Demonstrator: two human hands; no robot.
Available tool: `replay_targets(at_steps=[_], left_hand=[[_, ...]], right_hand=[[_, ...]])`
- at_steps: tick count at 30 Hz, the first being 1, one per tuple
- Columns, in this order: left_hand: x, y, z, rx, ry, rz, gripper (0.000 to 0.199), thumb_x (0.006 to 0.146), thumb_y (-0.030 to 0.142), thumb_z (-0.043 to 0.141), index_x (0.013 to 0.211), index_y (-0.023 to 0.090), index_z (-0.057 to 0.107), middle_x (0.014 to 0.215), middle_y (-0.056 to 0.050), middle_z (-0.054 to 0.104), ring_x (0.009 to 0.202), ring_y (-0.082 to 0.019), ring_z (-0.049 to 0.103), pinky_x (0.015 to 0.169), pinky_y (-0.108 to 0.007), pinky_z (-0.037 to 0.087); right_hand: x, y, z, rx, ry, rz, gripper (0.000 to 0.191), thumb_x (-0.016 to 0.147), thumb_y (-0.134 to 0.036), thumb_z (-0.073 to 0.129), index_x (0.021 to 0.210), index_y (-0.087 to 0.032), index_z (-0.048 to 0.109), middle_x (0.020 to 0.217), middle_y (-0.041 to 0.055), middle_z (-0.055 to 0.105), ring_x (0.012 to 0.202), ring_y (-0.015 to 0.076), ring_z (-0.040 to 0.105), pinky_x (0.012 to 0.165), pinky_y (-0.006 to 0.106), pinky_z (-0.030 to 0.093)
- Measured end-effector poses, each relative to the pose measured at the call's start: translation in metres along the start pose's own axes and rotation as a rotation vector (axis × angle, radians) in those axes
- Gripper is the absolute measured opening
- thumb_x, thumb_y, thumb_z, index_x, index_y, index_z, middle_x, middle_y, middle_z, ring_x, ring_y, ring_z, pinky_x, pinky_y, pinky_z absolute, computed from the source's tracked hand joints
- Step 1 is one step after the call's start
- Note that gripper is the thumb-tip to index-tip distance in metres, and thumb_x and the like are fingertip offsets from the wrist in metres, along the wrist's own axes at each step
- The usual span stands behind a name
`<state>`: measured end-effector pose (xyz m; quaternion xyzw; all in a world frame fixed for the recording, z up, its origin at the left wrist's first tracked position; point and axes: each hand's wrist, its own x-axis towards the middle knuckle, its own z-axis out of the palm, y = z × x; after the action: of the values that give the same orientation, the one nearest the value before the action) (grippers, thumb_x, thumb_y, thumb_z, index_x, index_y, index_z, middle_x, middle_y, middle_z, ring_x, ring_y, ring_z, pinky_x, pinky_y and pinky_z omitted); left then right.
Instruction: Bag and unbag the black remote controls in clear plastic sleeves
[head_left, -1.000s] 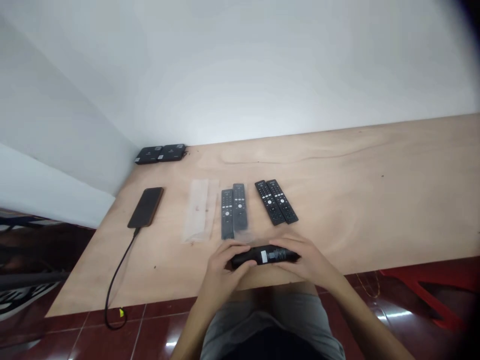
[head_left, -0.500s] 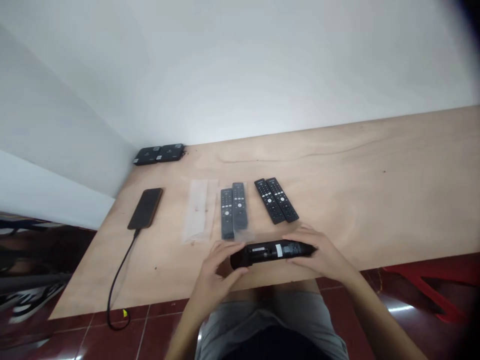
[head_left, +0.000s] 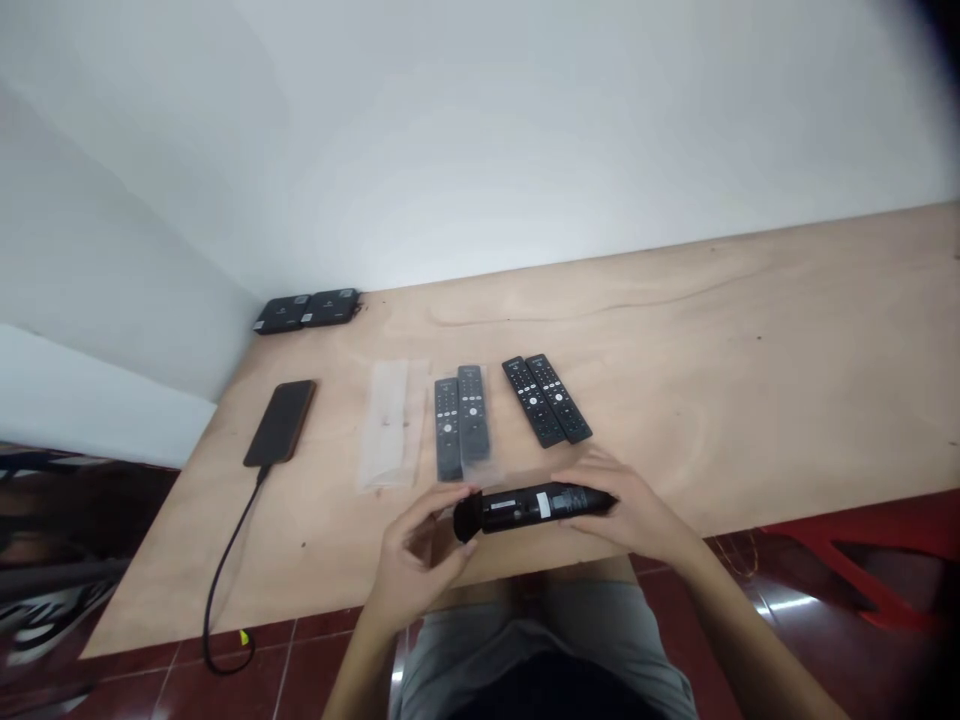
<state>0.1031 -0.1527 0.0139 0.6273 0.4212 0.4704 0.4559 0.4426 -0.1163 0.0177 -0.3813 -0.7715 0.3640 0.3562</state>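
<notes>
The right hand (head_left: 626,515) gripped a black remote (head_left: 540,507) near the front of the surface (head_left: 750,400). The spread left hand (head_left: 420,550) seemed just beside it.

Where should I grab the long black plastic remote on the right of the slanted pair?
Pinch the long black plastic remote by its long edges at the end nearest you, coming from above. It lies flat and narrow, and that end seems apart from the black plastic remote beside it.
</notes>
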Motion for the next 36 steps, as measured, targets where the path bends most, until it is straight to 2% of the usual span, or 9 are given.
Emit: replay_targets(at_steps=[5, 11, 20, 25, 32, 36], left_hand=[[-0.0001, -0.0006, -0.0018, -0.017, -0.004, 0.008, 0.042, 0.096, 0.022, 0.084, 0.138, 0.025, 0.078, 0.138, -0.017, 0.076, 0.132, -0.033, 0.075, 0.117, -0.053, 0.062], [0.0001, 0.0016, -0.0002, -0.063, -0.01, 0.015, 0.042, 0.096, 0.021, 0.084, 0.137, 0.025, 0.078, 0.135, -0.016, 0.075, 0.13, -0.031, 0.075, 0.115, -0.05, 0.062], [-0.0027, 0.0003, -0.0002, -0.012, 0.027, -0.003, 0.043, 0.094, 0.022, 0.086, 0.137, 0.026, 0.079, 0.134, -0.017, 0.074, 0.13, -0.032, 0.073, 0.116, -0.051, 0.06], [0.0009, 0.0017, 0.0011, 0.013, 0.052, 0.038, 0.041, 0.094, 0.022, 0.086, 0.134, 0.027, 0.08, 0.136, -0.016, 0.071, 0.132, -0.033, 0.07, 0.114, -0.049, 0.061], [0.0016, 0.0044, 0.0026, 0.021, 0.031, 0.043, 0.041, 0.094, 0.02, 0.085, 0.134, 0.027, 0.08, 0.133, -0.014, 0.07, 0.127, -0.029, 0.072, 0.11, -0.042, 0.061], [-0.0013, 0.0021, 0.0019, 0.09, 0.002, 0.02, 0.043, 0.095, 0.02, 0.084, 0.137, 0.028, 0.079, 0.134, -0.014, 0.069, 0.126, -0.03, 0.072, 0.11, -0.044, 0.061]], right_hand=[[-0.0008, 0.0007, -0.0008, 0.01, 0.005, 0.016, 0.044, 0.095, -0.033, 0.091, 0.138, -0.034, 0.08, 0.117, 0.0057, 0.084, 0.107, 0.0317, 0.075, 0.098, 0.048, 0.06], [-0.0021, 0.0007, -0.0012, 0.013, 0.015, 0.046, 0.043, 0.095, -0.035, 0.091, 0.137, -0.032, 0.081, 0.119, 0.008, 0.084, 0.109, 0.0324, 0.076, 0.101, 0.049, 0.061], [-0.0016, -0.0014, -0.001, 0.013, 0.026, 0.051, 0.041, 0.096, -0.034, 0.089, 0.136, -0.033, 0.082, 0.121, 0.0076, 0.084, 0.112, 0.0327, 0.077, 0.103, 0.048, 0.062], [-0.0025, 0.0008, -0.0008, -0.01, -0.001, 0.046, 0.042, 0.097, -0.037, 0.089, 0.137, -0.033, 0.081, 0.118, 0.0069, 0.084, 0.11, 0.0321, 0.077, 0.102, 0.047, 0.062], [-0.0037, 0.0006, -0.0013, 0.008, -0.005, 0.069, 0.04, 0.097, -0.035, 0.088, 0.136, -0.033, 0.082, 0.119, 0.0071, 0.084, 0.109, 0.0321, 0.077, 0.101, 0.047, 0.062], [-0.0037, 0.0004, 0.0003, 0.032, 0.019, 0.06, 0.045, 0.093, -0.037, 0.092, 0.137, -0.032, 0.082, 0.12, 0.0077, 0.084, 0.109, 0.0326, 0.077, 0.1, 0.047, 0.063]])
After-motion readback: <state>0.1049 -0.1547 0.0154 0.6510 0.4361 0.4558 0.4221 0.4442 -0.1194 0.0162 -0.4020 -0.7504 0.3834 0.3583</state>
